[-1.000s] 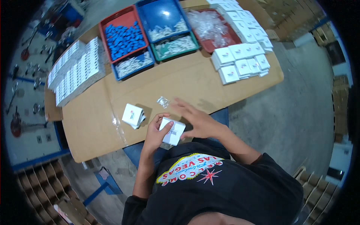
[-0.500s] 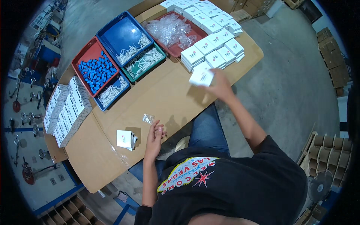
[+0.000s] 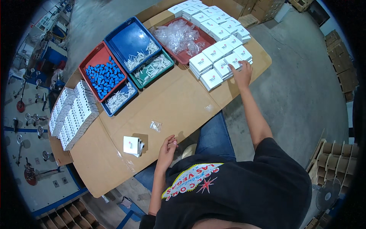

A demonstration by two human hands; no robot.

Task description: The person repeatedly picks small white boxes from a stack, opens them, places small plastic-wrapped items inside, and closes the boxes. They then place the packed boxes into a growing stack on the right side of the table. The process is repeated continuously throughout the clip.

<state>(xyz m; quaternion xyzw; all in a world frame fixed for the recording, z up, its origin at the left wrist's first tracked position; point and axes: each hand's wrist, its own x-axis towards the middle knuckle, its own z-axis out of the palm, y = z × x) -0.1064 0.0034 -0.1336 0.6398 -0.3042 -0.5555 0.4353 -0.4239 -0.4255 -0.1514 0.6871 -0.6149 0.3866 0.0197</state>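
Observation:
My right hand (image 3: 243,75) rests against the near side of the stacked white square boxes (image 3: 222,68), thumb and fingers apart. Each box is flat, with a small red and dark print on top. Nothing is in my left hand (image 3: 167,152), which hovers by the table's near edge with loosely curled fingers. Just beyond it lies a small clear plastic bag (image 3: 155,126). A short stack of white square pieces (image 3: 132,145), slightly askew, stands to its left.
A red tray (image 3: 100,51) holds blue pieces. White sticks lie in a large blue tray (image 3: 121,36), a green tray (image 3: 167,68) and a small blue tray (image 3: 133,95). Clear plastic bags (image 3: 179,36) fill another red tray. Rows of dotted white boxes (image 3: 78,114) stand at the cardboard-covered table's left.
The white box my right hand carried now sits at the near left end of the stacked boxes. That hand has let go and moved right along them. My left hand has drawn back slightly.

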